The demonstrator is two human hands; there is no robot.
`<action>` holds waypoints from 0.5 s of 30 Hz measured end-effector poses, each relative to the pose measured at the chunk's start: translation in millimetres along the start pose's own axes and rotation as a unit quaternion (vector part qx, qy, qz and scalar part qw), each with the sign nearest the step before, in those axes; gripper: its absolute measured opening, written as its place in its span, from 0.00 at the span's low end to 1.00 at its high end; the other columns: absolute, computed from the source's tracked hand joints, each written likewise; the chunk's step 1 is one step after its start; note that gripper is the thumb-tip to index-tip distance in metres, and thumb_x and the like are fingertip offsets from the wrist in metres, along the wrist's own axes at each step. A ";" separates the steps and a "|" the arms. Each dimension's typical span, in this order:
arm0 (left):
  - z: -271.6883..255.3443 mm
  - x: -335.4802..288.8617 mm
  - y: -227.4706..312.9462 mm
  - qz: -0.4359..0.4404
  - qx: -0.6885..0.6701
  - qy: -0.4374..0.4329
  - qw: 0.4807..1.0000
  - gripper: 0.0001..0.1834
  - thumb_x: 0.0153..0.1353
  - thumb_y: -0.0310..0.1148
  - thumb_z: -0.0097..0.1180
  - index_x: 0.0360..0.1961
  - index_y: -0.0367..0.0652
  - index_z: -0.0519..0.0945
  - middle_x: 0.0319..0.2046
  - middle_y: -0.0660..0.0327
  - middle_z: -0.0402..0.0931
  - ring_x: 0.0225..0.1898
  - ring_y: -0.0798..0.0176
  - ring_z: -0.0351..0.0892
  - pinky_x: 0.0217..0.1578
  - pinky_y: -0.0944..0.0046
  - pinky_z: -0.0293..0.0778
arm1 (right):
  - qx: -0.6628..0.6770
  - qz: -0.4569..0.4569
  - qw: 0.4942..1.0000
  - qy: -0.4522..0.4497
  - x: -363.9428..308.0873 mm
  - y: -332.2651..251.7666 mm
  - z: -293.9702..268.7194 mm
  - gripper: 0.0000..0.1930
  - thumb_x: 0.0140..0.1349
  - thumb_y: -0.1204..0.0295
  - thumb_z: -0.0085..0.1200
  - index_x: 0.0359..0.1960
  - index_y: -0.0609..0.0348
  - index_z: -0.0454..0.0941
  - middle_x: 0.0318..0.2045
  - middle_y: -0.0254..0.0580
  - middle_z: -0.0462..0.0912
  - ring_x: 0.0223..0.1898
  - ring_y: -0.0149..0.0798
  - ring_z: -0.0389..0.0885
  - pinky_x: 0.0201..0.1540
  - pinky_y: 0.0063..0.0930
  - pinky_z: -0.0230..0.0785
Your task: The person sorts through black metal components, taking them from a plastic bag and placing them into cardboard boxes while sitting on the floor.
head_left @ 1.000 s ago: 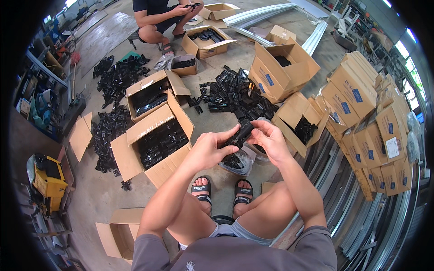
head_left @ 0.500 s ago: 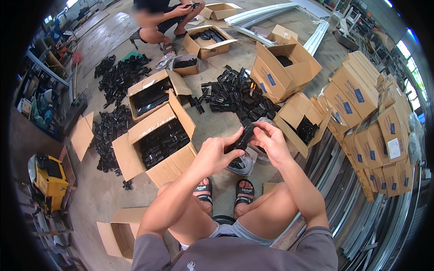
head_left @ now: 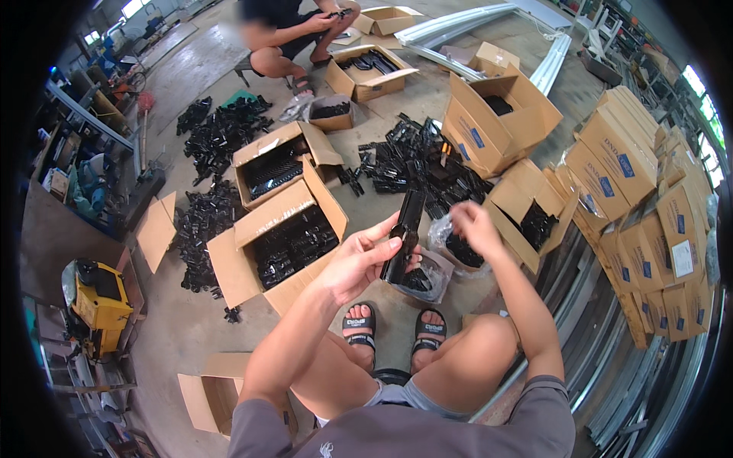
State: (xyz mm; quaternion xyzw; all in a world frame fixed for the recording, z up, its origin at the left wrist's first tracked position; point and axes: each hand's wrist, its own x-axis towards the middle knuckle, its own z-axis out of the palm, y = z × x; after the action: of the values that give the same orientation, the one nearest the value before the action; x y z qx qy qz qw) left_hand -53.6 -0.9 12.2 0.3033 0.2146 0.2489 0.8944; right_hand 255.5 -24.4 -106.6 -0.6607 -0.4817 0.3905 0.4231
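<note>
While the left hand [head_left: 357,263] pinches a long black fitting [head_left: 410,217] beyond the sandals [head_left: 359,323], the right hand [head_left: 476,229] curls near a plastic bag [head_left: 437,234], its grip unclear; reaching seems the step, calling next for a steady left hold.

The scene is brightly lit, with windows [head_left: 706,126] blown out to white between two and three o'clock and pale glare cast on the floor [head_left: 202,57] toward ten-thirty. Metal bars [head_left: 622,374] at four o'clock are bent by the fisheye, the corners are blacked out, and the right hand [head_left: 475,227] near three o'clock is slightly blurred.
</note>
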 end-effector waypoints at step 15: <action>-9.9 0.2 -6.4 0.006 0.019 0.080 0.997 0.37 0.61 0.28 0.66 0.71 0.45 0.64 0.47 0.46 0.81 0.45 0.51 0.85 0.50 0.53 0.83 | -0.396 -0.104 0.910 -0.069 -70.3 149.2 122.8 0.09 0.61 0.73 0.52 0.43 0.56 0.78 0.40 0.51 0.83 0.41 0.54 0.86 0.40 0.48 0.81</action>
State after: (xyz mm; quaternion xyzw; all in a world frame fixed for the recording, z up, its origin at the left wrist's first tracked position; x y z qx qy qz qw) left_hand -56.7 -0.9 0.8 0.3003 0.2885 0.2742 0.8668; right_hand 171.5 -96.4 -279.9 -0.6915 -0.6907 0.1664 0.1303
